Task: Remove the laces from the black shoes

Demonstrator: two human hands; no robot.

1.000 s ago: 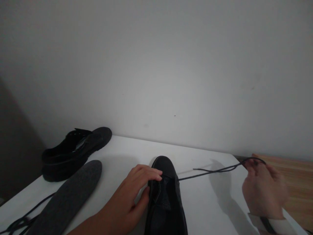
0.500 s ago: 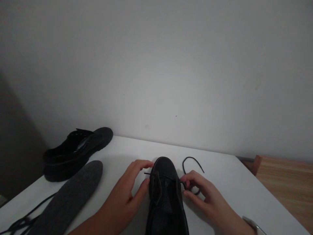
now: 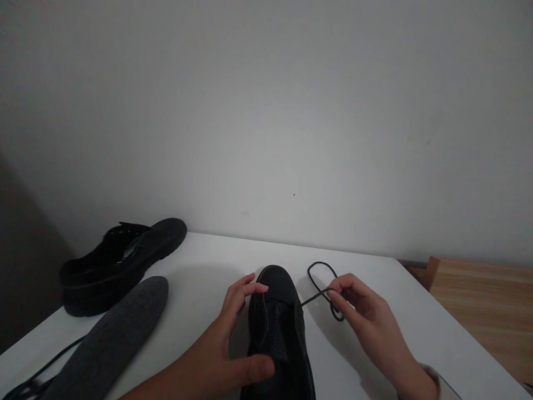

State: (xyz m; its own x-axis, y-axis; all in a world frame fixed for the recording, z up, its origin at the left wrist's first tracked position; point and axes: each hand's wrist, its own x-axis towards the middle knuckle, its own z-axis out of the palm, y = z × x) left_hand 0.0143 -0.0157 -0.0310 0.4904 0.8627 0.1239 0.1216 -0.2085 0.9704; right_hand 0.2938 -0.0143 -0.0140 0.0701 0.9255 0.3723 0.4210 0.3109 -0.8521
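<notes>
A black shoe [image 3: 278, 333] stands on the white table with its toe pointing away from me. My left hand [image 3: 227, 339] is spread at the shoe's left side, fingertips by the toe and the thumb over the opening. A thin black shoelace [image 3: 314, 298] runs from the shoe's right eyelet flap to my right hand [image 3: 372, 322], which pinches it between thumb and forefinger. The rest of that lace lies looped on the table behind the fingers. Whether the left fingertips press on the shoe, I cannot tell.
A second black shoe [image 3: 120, 261] sits at the back left, near the wall [image 3: 266, 139]. Beside it lie a dark grey insole [image 3: 116, 333] and another black lace [image 3: 54, 361]. A wooden surface [image 3: 483, 305] stands past the right edge of the white table [image 3: 200, 261].
My right hand has moved right, away from the shoe, drawing the lace out taut. The lace end left of the shoe no longer shows. My left thumb has shifted over the shoe's opening.
</notes>
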